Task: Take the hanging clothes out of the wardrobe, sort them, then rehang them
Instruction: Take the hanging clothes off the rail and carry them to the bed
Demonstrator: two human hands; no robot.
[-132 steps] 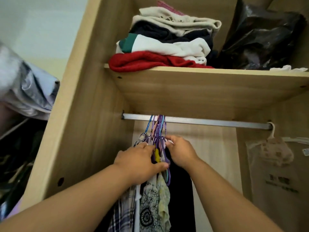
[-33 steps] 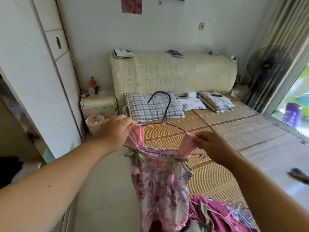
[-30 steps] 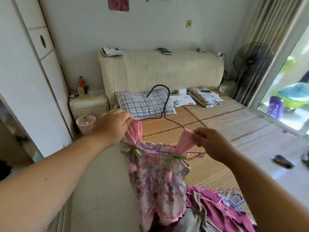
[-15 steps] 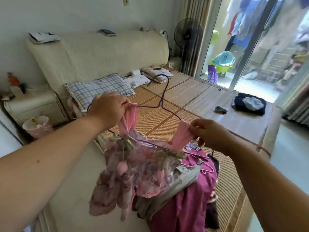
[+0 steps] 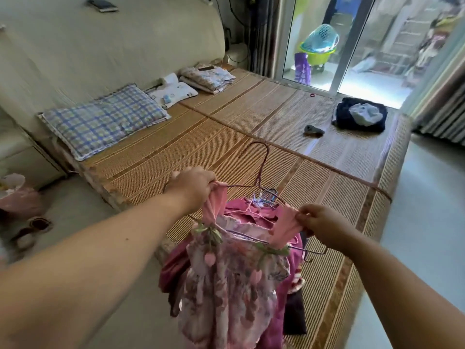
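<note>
Beyond the glass door [image 5: 348, 56], a teal basket [image 5: 320, 37] is sitting on a green tub [image 5: 317, 57]. Over the matted bed [image 5: 251, 117], the left hand [image 5: 193, 187] and right hand [image 5: 319, 224] are each gripping a strap of the dress [image 5: 231, 285].

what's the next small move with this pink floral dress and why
Probably slip the right strap off the wire hanger. The right hand pinches that strap, the left hand grips the other strap, and the floral dress hangs on the hanger above the clothes pile.
</note>
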